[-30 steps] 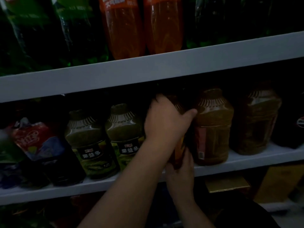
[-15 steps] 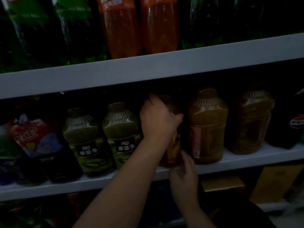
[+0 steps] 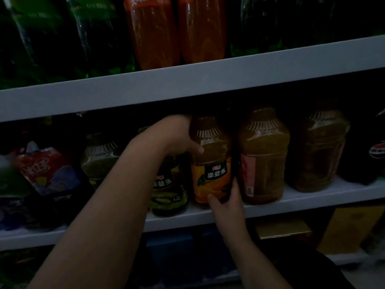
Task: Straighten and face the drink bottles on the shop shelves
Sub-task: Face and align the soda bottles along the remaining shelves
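Note:
An orange juice bottle [image 3: 212,161] with an orange and black label stands on the middle shelf [image 3: 312,200], its label facing me. My left hand [image 3: 179,136] grips its shoulder from the left, thumb across the front. My right hand [image 3: 226,200] holds its base from below and the right. A green kiwi juice bottle [image 3: 168,195] stands just left of it, partly hidden by my left forearm. Another green one [image 3: 100,157] is further left. Right of the held bottle stand two brownish juice bottles [image 3: 263,159], [image 3: 320,153] with labels turned away.
The upper shelf [image 3: 187,84] carries two tall orange soda bottles [image 3: 175,30] between dark green ones. A leaning bottle with a red and blue label [image 3: 48,172] is at the left, a dark cola bottle [image 3: 375,153] at the far right. Boxes [image 3: 350,228] sit below.
The orange juice bottle has been turned, so its label now faces front. My left hand slid from covering its front to its left shoulder. My right hand stays at its base.

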